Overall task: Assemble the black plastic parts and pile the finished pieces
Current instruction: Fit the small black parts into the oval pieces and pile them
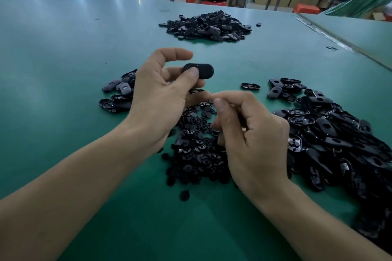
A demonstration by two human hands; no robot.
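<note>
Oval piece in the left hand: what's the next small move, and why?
Probably bring the right hand up to the oval piece and fit a small round part into it. The left hand pinches the piece above the table, while the right hand's fingertips are pinched together just over the heap of round parts; whether they already hold one I cannot tell.
</note>
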